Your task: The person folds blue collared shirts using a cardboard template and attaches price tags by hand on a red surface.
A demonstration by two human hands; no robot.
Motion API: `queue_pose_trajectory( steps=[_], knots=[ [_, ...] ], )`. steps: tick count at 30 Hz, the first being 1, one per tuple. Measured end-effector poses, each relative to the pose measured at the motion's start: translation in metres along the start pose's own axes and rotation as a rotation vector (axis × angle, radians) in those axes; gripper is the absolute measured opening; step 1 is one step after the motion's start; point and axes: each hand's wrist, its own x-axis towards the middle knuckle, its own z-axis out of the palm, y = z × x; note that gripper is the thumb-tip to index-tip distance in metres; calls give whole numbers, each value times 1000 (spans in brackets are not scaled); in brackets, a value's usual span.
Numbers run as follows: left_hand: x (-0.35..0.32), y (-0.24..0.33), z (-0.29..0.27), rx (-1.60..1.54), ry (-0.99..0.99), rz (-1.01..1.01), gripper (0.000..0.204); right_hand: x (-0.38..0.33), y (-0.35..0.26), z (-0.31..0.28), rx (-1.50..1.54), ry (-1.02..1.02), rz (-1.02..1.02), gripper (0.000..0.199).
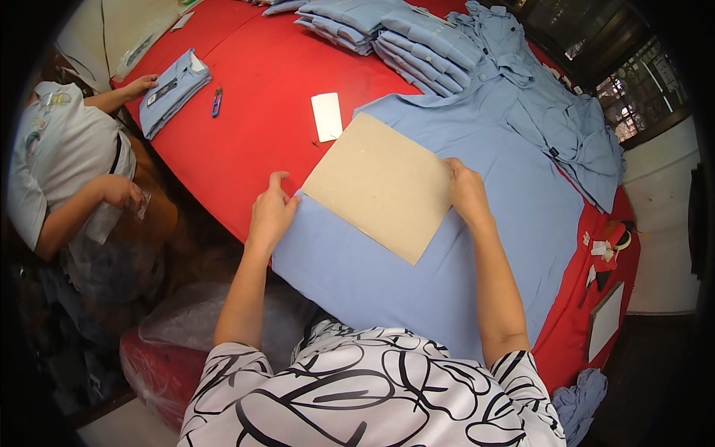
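Observation:
A tan cardboard sheet (pixel 380 186) lies flat on a light blue shirt (pixel 357 276) spread over the table. My right hand (pixel 469 192) is closed on the sheet's right edge, thumb over the top and the other fingers partly hidden. By the sheet's left corner, my left hand (pixel 272 216) rests at the shirt's edge, its thumb and index finger apart. Its other fingers are mostly hidden. Just beyond the sheet's far left edge lies a white card (pixel 326 117).
Folded blue shirts (pixel 428 52) are stacked at the back, beside a heap of unfolded ones (pixel 547 112). A blue cutter (pixel 217 103) lies on the red table (pixel 253 82). At left, a co-worker (pixel 67 149) touches a folded shirt (pixel 175 93). A white board (pixel 605 322) stands right.

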Motion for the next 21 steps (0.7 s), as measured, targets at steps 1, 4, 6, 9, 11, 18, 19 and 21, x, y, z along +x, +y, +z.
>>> queue_pose_trajectory(
  steps=[1,4,6,9,11,18,19,21],
  knots=[
    [1,2,-1,1,-28,-25,39,1,1,1,3,8,-7,29],
    [5,-9,1,-280,18,-77,39,1,6,3,-5,-6,8,30],
    [10,-21,6,-249,64,22,38,3,8,6,6,2,-2,31],
    [8,-22,11,-165,147,131,37,3,9,5,4,4,1,32],
    [1,-7,15,-1,227,251,36,1,7,5,-5,3,21,32],
    [-16,54,89,216,223,744,49,2,5,6,-32,1,-19,31],
    [-14,64,99,240,234,746,52,0,3,4,-30,10,-16,31],
    [-8,68,108,278,240,725,56,0,7,8,-24,28,-41,32]
  ],
)
